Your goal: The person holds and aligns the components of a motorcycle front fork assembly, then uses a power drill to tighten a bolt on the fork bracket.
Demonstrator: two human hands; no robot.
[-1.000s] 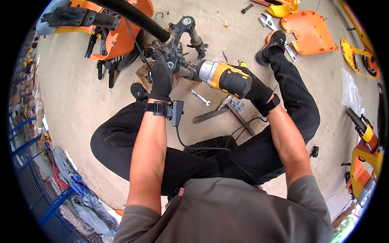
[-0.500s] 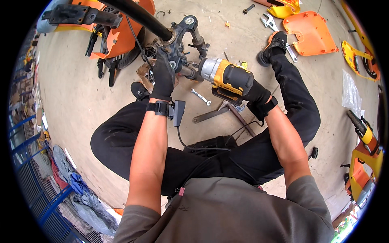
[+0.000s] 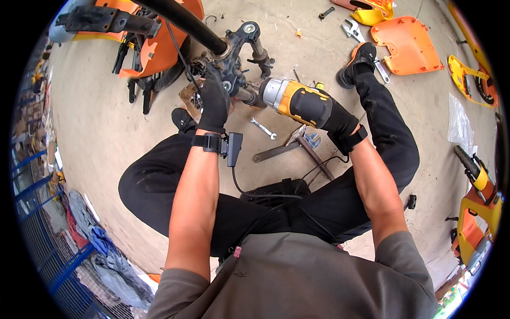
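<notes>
Ahead of the seated person, over the concrete floor [image 3: 95, 117], stands a black fork assembly [image 3: 232, 63], its long tube [image 3: 183, 24] slanting toward the upper left. The gloved left hand [image 3: 214, 103] lies against the near side of its clamp; the fingertips are hidden, so I cannot tell how tightly they close. The gloved right hand [image 3: 340, 118] is wrapped around the handle of a yellow and black power driver [image 3: 305, 101], whose silver nose points left at the clamp. The bit reaches the clamp's side, though whether it is seated is too small to tell. Below the driver lie a small wrench [image 3: 263, 128] and a hammer [image 3: 317, 156]; farther up, near the right shoe [image 3: 362, 58], lies an orange panel [image 3: 409, 45].
</notes>
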